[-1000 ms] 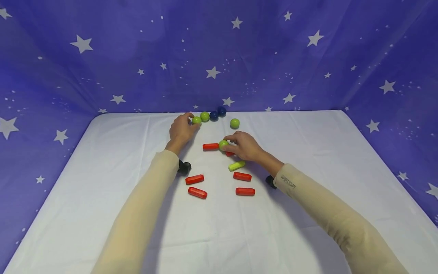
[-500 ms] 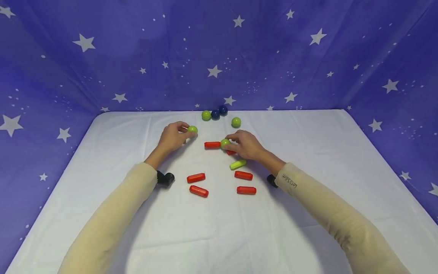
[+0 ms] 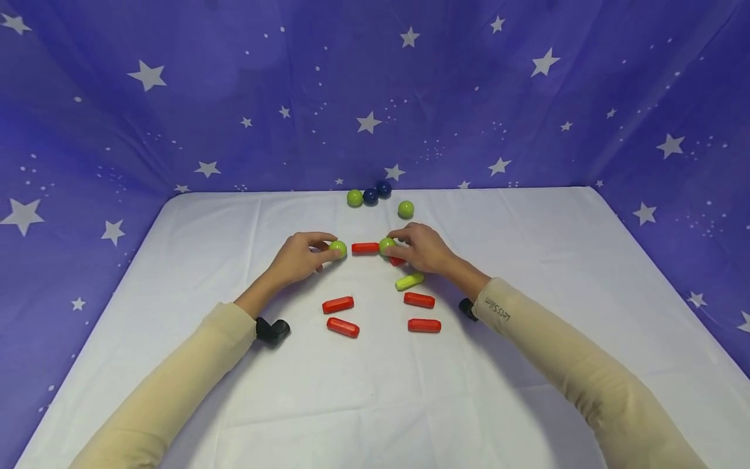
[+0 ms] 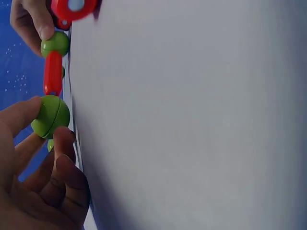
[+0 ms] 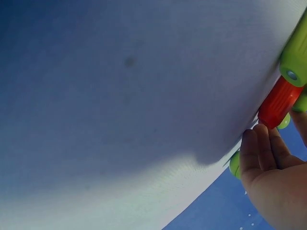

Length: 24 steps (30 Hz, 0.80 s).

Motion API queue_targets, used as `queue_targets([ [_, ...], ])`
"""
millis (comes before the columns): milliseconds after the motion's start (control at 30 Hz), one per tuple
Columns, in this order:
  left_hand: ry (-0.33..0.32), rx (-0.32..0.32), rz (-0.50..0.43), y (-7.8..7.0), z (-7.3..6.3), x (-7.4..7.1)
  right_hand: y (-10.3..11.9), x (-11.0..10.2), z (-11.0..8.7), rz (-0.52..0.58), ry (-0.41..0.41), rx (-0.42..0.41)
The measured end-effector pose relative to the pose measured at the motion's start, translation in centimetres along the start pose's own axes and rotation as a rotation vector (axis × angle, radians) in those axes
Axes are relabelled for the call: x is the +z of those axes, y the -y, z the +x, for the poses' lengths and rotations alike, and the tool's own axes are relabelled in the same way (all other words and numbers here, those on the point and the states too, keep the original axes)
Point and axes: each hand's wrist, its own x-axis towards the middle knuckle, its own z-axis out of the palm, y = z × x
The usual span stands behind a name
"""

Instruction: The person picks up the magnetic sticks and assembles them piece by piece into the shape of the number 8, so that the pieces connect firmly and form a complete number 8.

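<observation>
My left hand (image 3: 295, 259) pinches a green ball (image 3: 338, 249) between thumb and fingers, just left of a red toy building rod (image 3: 366, 248). In the left wrist view, that ball (image 4: 50, 116) sits right at the rod's near end. The rod's other end meets a second green ball (image 3: 387, 247), which my right hand (image 3: 426, 249) grips with thumb and forefinger. Another red rod (image 3: 398, 261) shows partly beneath the right fingers. Close below lies a yellow-green rod (image 3: 409, 281), whose metal end disc shows in the right wrist view.
Farther back, a green ball (image 3: 354, 198) and two dark blue balls (image 3: 370, 197) stand in a row. One more green ball (image 3: 406, 209) lies to their right. Nearer the front are two red rods (image 3: 342, 327) on the left and two red rods (image 3: 424, 325) on the right.
My left hand has brought a green ball from the back row towards the front, then right to the red rod's left end. The right hand stays on its ball.
</observation>
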Motion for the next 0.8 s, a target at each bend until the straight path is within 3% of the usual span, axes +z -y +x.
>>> queue_targets([
  [267,-0.002,0.042,0.037,-0.40,0.08,0.57,0.00,0.03,-0.05,-0.004,0.002,0.005],
  [800,-0.006,0.041,0.038,-0.44,-0.04,0.66,0.06,0.06,-0.09,-0.006,0.003,0.015],
])
